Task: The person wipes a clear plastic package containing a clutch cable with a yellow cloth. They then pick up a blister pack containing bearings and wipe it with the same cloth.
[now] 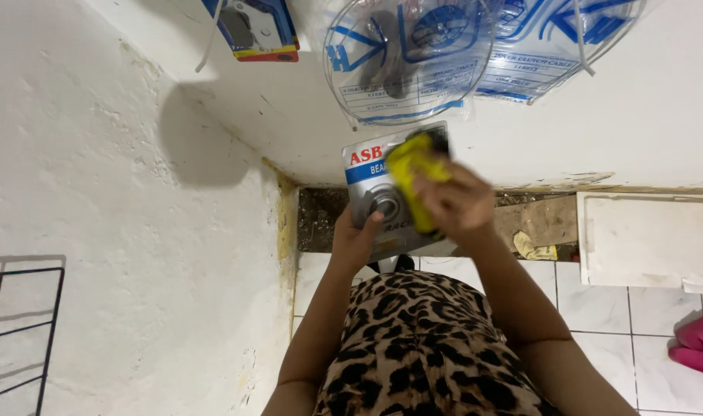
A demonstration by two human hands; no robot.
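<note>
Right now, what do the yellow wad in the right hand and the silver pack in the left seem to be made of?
Yellow wad: looks like soft cloth, matte, bunched in folds under the right hand. Silver pack in the left hand: probably printed card under clear plastic; flat, stiff, slightly glossy. Motion blur leaves both uncertain.

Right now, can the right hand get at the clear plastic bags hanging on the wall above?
Probably yes. The right hand, gripping a yellow cloth, sits just below the nearest clear plastic bag, with nothing between them; it would need to release the cloth.

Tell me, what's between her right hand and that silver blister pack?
A yellow cloth, bunched under the right hand and pressed against the silver pack, which the left hand holds. The head view shows it.
</note>
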